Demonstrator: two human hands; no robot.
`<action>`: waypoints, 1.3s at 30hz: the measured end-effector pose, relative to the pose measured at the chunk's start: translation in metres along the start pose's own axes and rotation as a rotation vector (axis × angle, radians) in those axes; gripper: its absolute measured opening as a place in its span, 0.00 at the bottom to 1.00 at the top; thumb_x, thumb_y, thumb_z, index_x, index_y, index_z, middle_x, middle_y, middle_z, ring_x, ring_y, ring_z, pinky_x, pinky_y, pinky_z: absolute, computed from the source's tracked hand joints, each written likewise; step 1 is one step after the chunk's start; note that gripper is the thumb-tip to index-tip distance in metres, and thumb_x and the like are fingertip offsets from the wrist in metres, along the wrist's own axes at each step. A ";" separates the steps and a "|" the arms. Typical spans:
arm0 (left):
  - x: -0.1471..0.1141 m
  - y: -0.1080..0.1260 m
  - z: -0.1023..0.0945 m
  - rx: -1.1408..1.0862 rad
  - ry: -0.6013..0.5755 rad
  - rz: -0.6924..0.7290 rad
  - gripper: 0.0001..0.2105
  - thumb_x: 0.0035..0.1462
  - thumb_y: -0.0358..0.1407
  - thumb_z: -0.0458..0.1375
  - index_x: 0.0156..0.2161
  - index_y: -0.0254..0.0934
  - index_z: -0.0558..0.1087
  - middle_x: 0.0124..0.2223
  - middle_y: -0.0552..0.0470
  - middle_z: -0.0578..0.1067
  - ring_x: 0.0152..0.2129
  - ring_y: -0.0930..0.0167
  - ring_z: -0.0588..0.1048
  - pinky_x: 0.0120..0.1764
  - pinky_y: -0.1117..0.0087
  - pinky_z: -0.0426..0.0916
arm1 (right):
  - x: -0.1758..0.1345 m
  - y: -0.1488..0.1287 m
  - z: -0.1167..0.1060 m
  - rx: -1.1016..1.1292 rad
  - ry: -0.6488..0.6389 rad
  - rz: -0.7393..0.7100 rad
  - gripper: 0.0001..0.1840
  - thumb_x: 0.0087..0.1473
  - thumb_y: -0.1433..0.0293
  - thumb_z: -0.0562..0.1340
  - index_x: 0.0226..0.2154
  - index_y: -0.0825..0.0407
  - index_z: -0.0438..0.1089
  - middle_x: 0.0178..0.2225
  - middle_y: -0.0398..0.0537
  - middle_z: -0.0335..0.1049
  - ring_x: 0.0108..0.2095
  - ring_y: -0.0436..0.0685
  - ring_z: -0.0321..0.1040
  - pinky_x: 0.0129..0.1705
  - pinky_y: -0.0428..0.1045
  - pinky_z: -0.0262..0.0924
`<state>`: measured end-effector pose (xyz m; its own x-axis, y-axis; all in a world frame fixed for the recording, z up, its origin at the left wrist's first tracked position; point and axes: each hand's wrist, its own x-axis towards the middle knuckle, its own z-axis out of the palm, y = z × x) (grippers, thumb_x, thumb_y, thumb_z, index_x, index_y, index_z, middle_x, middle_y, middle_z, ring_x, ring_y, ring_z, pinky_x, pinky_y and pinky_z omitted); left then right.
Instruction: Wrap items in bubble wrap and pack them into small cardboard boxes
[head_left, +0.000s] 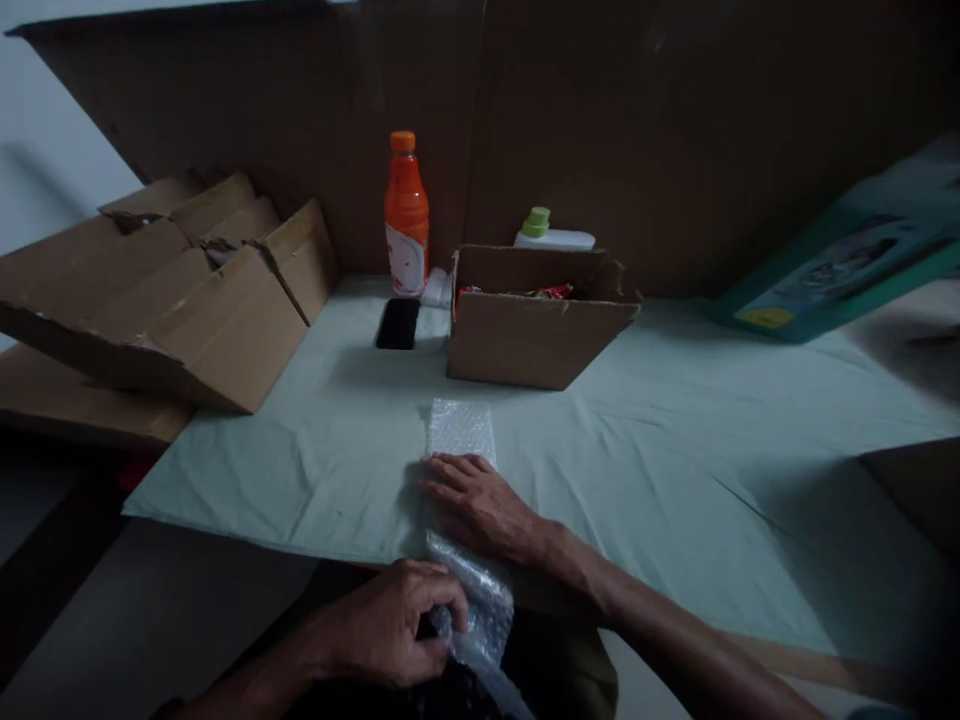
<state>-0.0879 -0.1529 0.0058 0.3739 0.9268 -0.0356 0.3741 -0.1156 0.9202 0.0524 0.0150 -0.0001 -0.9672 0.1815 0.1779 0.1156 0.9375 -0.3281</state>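
A strip of clear bubble wrap (463,430) lies on the pale green cloth and runs down over the table's front edge. My right hand (480,508) rests flat across it, fingers extended to the left. Below the edge, my left hand (405,620) is closed, pinching the near part of the wrap between thumb and fingers. Past my right hand, the far end of the strip lies flat. The wrap's lowest part hangs toward my lap and runs out of the view.
An open cardboard box (525,342) with red-wrapped items stands ahead. Behind it are a black phone (398,324), an orange bottle (406,220) and a white bottle with a green cap (537,224). Cardboard boxes (225,310) stand left; a large teal container (832,260) leans at right.
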 end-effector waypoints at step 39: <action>0.051 -0.014 -0.080 0.683 0.409 -0.007 0.19 0.59 0.34 0.57 0.56 0.36 0.70 0.47 0.43 0.78 0.45 0.62 0.76 0.50 0.59 0.71 | -0.057 -0.065 0.033 0.037 0.307 0.347 0.21 0.60 0.74 0.59 0.56 0.55 0.66 0.56 0.59 0.71 0.55 0.66 0.67 0.51 0.63 0.63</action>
<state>-0.1419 -0.0753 0.0221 0.0779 0.9707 0.2274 0.8623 -0.1801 0.4734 0.0926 -0.0662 -0.0199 -0.7603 0.5671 0.3166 0.4070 0.7959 -0.4483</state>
